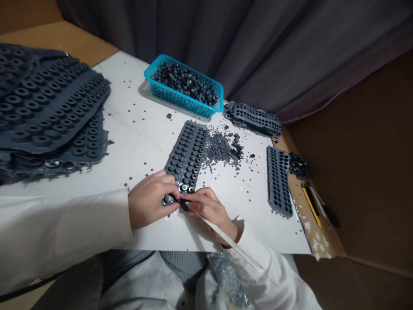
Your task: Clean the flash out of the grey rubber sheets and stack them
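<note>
A dark grey moulded rubber sheet with rows of round raised bushings lies lengthwise in front of me on the white table. My left hand is closed on its near end, thumb and fingers pinching beside a bushing that sticks out at the edge. Close against it, my right hand has its fingertips at the same end of the sheet. A long, thin, pale tool passes under the right fingers and back over the wrist; its exact kind is unclear. The fingertips hide the spot where both hands meet.
A blue basket full of small dark rubber pieces stands at the back. Small discs lie heaped beside the sheet. Bigger stacked sheets are at left; punched sheets and a yellow cutter at right.
</note>
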Action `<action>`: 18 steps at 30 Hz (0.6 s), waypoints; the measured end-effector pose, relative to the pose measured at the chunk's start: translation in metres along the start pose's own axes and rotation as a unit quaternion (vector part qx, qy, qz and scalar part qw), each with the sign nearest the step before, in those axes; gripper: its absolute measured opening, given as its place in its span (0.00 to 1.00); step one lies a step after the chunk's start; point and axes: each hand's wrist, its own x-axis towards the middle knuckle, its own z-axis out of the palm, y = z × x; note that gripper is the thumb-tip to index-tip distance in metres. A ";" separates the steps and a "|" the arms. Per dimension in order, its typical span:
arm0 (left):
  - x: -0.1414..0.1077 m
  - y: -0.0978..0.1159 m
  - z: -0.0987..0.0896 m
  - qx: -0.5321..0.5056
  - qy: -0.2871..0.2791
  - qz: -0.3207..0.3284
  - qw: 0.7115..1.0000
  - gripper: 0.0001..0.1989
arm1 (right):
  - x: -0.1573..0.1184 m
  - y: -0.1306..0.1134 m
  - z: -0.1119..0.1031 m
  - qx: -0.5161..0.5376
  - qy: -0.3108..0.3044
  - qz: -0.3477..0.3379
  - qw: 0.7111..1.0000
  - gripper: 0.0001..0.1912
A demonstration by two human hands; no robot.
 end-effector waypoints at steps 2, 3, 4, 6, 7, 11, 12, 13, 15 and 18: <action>0.000 0.000 0.001 0.001 0.003 0.000 1.000 0.01 | -0.002 0.001 0.002 -0.018 -0.021 0.022 0.999 0.12; 0.000 0.000 0.001 0.001 0.003 -0.001 1.000 0.01 | -0.003 0.001 0.002 -0.024 -0.027 0.032 0.999 0.12; 0.000 0.000 0.001 0.002 0.001 -0.001 1.000 0.01 | -0.004 0.002 0.002 -0.030 -0.028 0.036 0.998 0.13; 0.001 -0.001 0.001 0.003 -0.003 0.001 1.000 0.01 | -0.004 0.003 0.002 -0.048 -0.016 0.025 0.998 0.13; 0.001 -0.001 0.001 0.003 -0.007 0.002 1.000 0.01 | -0.003 0.003 0.001 -0.057 0.001 0.012 0.998 0.13; 0.001 -0.002 0.000 0.005 -0.018 0.000 1.000 0.01 | 0.003 0.002 -0.004 -0.047 0.067 -0.015 0.996 0.12; 0.001 -0.001 0.000 0.005 -0.020 -0.002 1.000 0.02 | 0.004 0.002 -0.006 -0.032 0.081 -0.008 0.996 0.10; 0.001 -0.001 0.000 0.005 -0.020 -0.003 1.000 0.02 | 0.005 0.001 -0.008 -0.015 0.092 0.002 0.996 0.09; 0.001 -0.001 -0.002 0.004 -0.022 -0.005 1.000 0.03 | 0.004 0.000 -0.011 0.019 0.116 0.023 0.993 0.07; 0.001 0.000 -0.003 0.002 -0.023 -0.010 1.000 0.04 | 0.000 0.002 -0.015 0.047 0.178 0.074 0.980 0.05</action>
